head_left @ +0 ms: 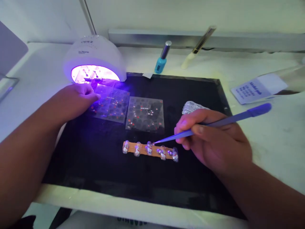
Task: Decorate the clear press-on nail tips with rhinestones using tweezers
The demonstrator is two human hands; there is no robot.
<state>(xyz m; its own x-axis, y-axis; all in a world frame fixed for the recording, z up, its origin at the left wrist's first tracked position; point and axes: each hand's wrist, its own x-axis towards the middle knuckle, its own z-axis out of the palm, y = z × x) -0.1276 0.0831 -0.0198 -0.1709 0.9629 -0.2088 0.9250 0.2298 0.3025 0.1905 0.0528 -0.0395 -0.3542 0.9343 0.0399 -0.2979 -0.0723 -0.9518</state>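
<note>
My right hand (214, 140) grips slim blue tweezers (214, 123), their fine tip beside the middle nail of a row. Several clear press-on nails (149, 148) with small decorations and shiny stones are mounted across a flat wooden stick (143, 149) on the black mat (114, 175). At the mouth of the lit white nail lamp (100, 52), my left hand (84, 92) is closed, its fingers partly turned away. Dark shapes show inside the glowing opening; whether the hand holds them is hard to see.
Two patterned clear sticker sheets (145, 114) (109, 105) lie behind the stick. A crinkled silvery packet (193, 107) sits behind my right hand. Along the back stand a blue polish bottle (160, 60) and a pale bottle with a dark cap (189, 60). An alcohol pad packet (258, 89) lies right.
</note>
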